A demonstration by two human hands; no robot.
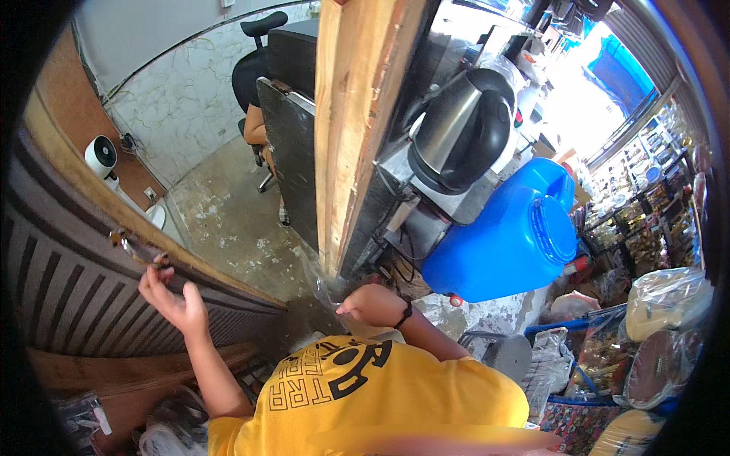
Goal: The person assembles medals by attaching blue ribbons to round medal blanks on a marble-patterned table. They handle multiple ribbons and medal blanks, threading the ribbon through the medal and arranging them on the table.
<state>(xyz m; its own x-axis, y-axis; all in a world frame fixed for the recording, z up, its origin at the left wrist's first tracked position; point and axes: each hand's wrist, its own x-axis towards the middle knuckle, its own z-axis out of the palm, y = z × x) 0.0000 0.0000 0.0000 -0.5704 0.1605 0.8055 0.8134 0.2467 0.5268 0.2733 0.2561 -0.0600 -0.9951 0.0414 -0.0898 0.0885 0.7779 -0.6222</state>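
My left hand [176, 305] is raised at the inner edge of a dark slatted door [68, 273]. Its fingertips reach the end of the metal door handle [137, 249], while the thumb stands apart from the fingers. My right hand [372, 305], with a dark band at the wrist, is closed in front of my yellow shirt. From it a clear plastic bag [323, 287] hangs toward the foot of the wooden door frame [357, 106]. What the bag contains is hard to make out.
Beyond the doorway a person's arm [254, 125] shows beside a black office chair [262, 26]. A small white fan [100, 156] stands at left. To the right are an electric kettle [456, 129], a large blue jug [494, 243] and plastic-wrapped goods [669, 304].
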